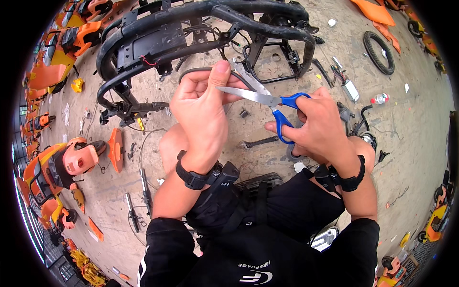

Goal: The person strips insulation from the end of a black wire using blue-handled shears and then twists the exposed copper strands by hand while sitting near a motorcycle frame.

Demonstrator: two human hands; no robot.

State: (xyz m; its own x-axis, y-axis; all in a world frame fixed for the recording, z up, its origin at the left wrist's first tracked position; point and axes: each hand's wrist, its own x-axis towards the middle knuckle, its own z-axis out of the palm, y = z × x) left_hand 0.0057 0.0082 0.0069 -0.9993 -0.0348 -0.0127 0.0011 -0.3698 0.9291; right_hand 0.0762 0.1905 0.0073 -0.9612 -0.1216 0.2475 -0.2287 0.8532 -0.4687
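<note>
One black cable (195, 70) is pinched in the half-curled left hand (203, 107); the right hand (321, 122) curls around blue-handled scissors (273, 101), their blades parted.

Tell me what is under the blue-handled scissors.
Beneath the scissors, the floor shows, with a metal wrench and a small dark part lying on it. Whatever sits directly behind the scissors or the right hand is covered and cannot be seen.
</note>
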